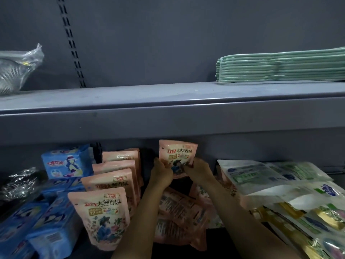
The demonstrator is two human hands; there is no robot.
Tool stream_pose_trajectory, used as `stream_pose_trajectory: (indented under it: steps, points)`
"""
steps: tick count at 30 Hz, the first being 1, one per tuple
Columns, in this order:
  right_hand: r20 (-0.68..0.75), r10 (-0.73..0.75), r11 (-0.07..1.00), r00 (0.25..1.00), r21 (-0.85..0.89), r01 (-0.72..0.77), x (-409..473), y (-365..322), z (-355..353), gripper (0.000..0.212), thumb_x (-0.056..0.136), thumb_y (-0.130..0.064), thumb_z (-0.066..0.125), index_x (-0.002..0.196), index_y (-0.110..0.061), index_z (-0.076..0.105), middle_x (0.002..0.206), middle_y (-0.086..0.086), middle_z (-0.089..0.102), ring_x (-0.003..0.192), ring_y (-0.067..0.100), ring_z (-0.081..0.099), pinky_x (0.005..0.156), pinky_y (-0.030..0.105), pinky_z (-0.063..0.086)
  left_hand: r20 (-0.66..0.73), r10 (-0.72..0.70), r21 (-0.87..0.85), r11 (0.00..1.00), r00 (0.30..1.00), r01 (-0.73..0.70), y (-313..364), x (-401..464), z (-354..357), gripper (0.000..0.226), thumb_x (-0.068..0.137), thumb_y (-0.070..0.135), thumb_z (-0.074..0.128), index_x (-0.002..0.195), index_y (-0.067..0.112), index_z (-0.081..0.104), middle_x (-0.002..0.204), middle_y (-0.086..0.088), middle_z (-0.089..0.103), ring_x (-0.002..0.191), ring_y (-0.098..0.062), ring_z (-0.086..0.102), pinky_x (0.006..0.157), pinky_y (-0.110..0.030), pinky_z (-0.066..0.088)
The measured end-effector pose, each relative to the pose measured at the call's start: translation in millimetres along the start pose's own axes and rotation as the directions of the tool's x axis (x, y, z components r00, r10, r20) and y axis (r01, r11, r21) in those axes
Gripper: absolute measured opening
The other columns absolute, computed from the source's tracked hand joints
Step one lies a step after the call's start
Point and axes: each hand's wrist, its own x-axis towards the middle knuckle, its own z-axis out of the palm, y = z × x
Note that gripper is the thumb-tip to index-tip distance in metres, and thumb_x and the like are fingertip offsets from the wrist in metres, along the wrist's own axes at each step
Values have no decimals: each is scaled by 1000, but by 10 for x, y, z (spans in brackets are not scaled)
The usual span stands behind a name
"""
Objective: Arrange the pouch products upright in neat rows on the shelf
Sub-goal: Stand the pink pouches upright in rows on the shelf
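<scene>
Fig.: L hand (162, 174) & R hand (198, 170) each pinch a lower corner of one pink pouch (177, 156), held upright at the back of the lower shelf, right of the standing pink row (112, 186). Step in hand, prob.: starting a 2nd row. Next: seat its base flat, parallel w/ that row, then lift the flat-lying pink pouches (179, 217) lying in front of it.

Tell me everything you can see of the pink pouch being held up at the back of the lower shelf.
The held pink pouch is a soft, glossy packet with red and dark Chinese lettering and a hatted figure among flowers. It stands upright, facing the camera, just under the upper shelf. The left hand and right hand grip its lower corners.
</scene>
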Motion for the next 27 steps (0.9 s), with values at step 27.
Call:
stream_pose_trajectory:
  steps: [27]
  points:
    - [61, 126, 990, 990, -72, -121, 12, 129, 269, 38, 91, -10, 44, 129, -4, 44, 133, 18, 48, 118, 32, 50, 95, 34, 45, 111, 46, -213, 977, 993, -21, -336, 1, 87, 49, 89, 14, 52, 135, 18, 38, 133, -1, 50, 117, -19, 51, 92, -26, 41]
